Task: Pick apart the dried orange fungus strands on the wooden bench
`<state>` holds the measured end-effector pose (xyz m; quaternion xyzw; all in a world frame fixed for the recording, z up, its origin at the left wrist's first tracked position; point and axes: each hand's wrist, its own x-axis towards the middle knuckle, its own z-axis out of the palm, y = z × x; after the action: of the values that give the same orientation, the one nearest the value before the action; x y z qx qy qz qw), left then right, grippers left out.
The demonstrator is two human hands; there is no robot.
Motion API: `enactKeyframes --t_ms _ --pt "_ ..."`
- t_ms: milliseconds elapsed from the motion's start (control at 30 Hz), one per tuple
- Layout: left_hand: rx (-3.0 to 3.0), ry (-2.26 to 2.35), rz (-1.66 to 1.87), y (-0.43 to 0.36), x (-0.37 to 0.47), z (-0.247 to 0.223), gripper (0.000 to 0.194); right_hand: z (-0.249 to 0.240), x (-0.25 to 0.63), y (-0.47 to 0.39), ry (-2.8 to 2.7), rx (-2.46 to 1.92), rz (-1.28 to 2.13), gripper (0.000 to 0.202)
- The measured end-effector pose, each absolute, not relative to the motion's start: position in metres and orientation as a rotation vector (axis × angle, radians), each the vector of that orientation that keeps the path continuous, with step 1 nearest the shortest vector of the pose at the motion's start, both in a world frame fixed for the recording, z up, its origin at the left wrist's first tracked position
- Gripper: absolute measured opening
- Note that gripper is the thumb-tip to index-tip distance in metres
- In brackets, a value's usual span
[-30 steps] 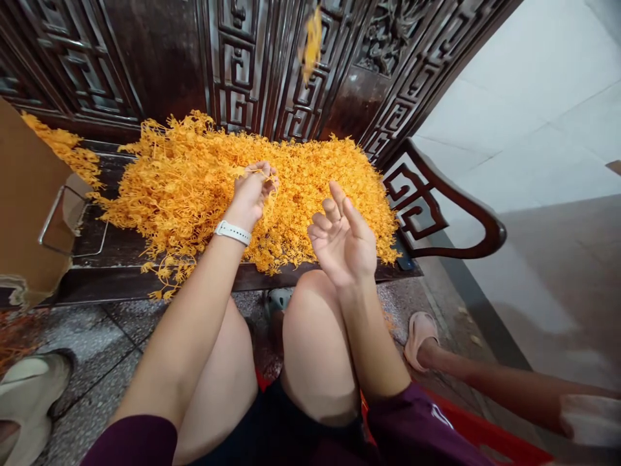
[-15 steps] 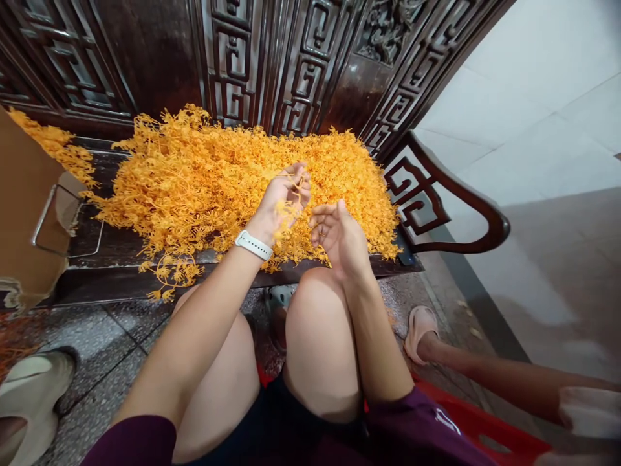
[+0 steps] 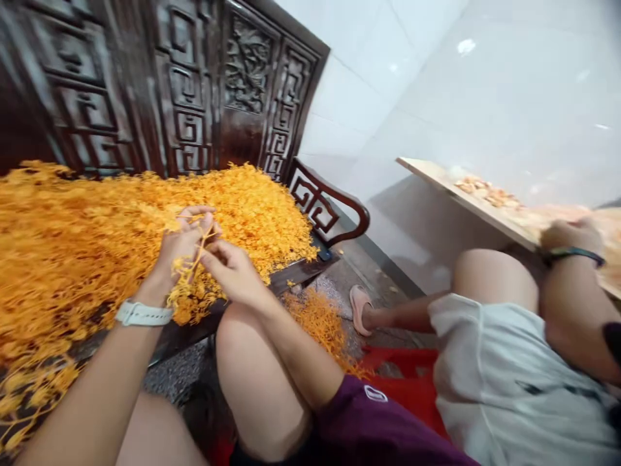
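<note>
My left hand [image 3: 175,249], with a pale watch strap at the wrist, grips a small orange branched sprig [image 3: 182,270]. Its thin stems stick up between the fingers, and its curly heads hang over the palm. Close beside it, my right hand [image 3: 239,272] pinches at the stem with thumb and curled fingers; the exact contact is blurred. Both hands are in front of a large heap of similar orange sprigs [image 3: 92,226], spread over a dark carved wooden bench [image 3: 288,277].
Orange scraps [image 3: 317,323] lie on the floor by the bench. The bench's curved armrest [image 3: 356,223] rises at its right end. Another person's hand [image 3: 575,236] rests at a board [image 3: 466,197] bearing small pale-orange pieces. A red plastic stool [image 3: 417,388] stands between us.
The view has swung right, bringing the other person and the board into sight. My right hand has come in from apart to meet the sprig in my left hand.
</note>
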<state>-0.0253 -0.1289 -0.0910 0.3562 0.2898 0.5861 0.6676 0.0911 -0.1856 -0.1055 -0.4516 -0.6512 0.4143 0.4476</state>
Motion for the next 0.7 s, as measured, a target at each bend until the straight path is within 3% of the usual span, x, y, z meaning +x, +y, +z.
enactKeyframes --t_ms 133,300,433,700 --pt "0.855 0.828 1.275 -0.126 -0.027 -0.097 0.036 -0.114 0.091 -0.176 -1.594 -1.147 0.981 0.028" --pt "0.847 0.935 1.162 -0.131 -0.033 -0.102 0.066 -0.115 0.103 -0.166 -1.333 -1.257 0.664 0.019" --pt "1.088 1.001 1.107 -0.144 -0.018 -0.105 0.067 -0.117 0.117 -0.169 -1.360 -1.265 0.533 0.010" --pt "1.088 0.945 1.372 -0.149 0.015 -0.108 0.035 -0.128 0.140 -0.194 -1.253 -1.168 0.659 0.012"
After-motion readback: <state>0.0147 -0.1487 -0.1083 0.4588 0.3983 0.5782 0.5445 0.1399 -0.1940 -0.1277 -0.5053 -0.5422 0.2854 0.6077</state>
